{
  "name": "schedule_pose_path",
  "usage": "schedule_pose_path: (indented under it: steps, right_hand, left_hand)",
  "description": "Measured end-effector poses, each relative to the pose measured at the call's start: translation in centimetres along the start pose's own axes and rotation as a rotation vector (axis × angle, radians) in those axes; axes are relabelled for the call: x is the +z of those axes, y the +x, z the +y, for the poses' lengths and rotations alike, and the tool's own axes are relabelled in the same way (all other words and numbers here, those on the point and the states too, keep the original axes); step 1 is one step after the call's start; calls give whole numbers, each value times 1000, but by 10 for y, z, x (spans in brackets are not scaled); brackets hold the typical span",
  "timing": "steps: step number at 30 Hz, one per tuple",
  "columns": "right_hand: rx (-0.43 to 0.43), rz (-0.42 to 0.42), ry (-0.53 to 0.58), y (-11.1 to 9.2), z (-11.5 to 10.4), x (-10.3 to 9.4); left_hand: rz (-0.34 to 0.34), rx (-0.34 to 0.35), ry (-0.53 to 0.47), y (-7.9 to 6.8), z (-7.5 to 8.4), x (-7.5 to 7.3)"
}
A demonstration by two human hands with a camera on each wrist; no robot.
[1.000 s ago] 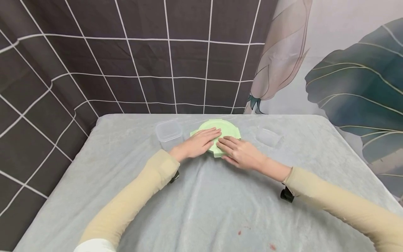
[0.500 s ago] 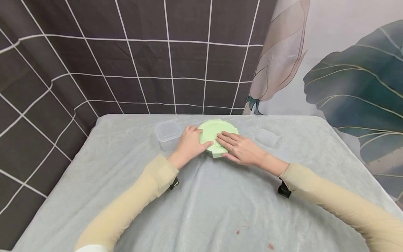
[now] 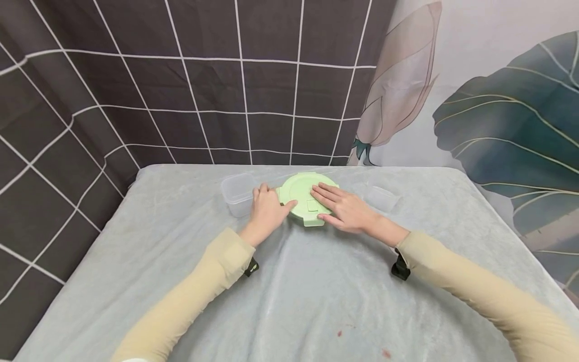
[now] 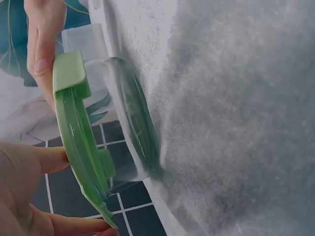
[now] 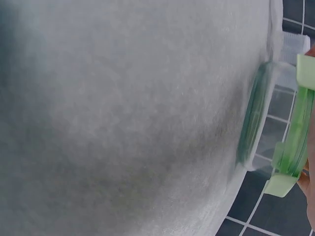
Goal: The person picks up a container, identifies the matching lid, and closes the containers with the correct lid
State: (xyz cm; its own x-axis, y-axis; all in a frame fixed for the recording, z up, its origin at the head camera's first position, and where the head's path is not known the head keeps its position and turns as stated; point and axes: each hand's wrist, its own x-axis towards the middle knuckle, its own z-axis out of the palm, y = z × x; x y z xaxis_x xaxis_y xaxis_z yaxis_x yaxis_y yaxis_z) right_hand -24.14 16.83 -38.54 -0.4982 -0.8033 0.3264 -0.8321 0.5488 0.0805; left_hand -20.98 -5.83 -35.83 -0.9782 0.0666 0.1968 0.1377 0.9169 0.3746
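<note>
A round clear food container [image 4: 133,123] with a light green snap-on lid [image 3: 300,191] stands near the table's far edge. My left hand [image 3: 265,211] is at the lid's left side. Its thumb touches the lid's top while the fingers curl round the side latch, which sticks outward in the left wrist view. My right hand [image 3: 350,211] lies on the lid's right part with fingers extended, the thumb near the front latch [image 3: 313,221]. In the right wrist view another green latch [image 5: 281,185] sticks out from the rim. The container's contents cannot be made out.
A clear square plastic box [image 3: 238,193] stands just left of my left hand. Behind my right hand lies another clear plastic container [image 3: 381,198]. The table [image 3: 312,291] has a wrinkled grey cloth, with a dark grid curtain [image 3: 267,85] behind it.
My left hand has left the lid's top and moved to its left edge, with the fingers curling down over the side. My right hand stays on the lid, which has shifted slightly left in view.
</note>
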Motion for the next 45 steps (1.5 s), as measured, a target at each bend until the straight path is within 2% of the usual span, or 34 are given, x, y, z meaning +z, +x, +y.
schedule_pose_path:
  steps: [5,12,19,31,35,41,45]
  right_hand:
    - [33,-45,22,0,4,2]
    - [50,-53,63,2,5,-1]
    - [64,-95,83,6,7,-9]
    - [48,-126,73,4,7,-8]
    - [42,-108,74,4,6,-7]
    - [50,-113,76,2,5,-9]
    - [53,-129,77,2,4,-10]
  left_hand:
    - [-4,8,17,2,-1,1]
    - [15,20,16,11,-5,3]
    - [-39,-36,-33,19,-7,2]
    - [-109,-99,-31,26,1,-3]
    - [-81,-116,-39,25,2,1]
    - [-25,-139,-153,23,-2,7]
    - [-3,-145,-168,21,-4,8]
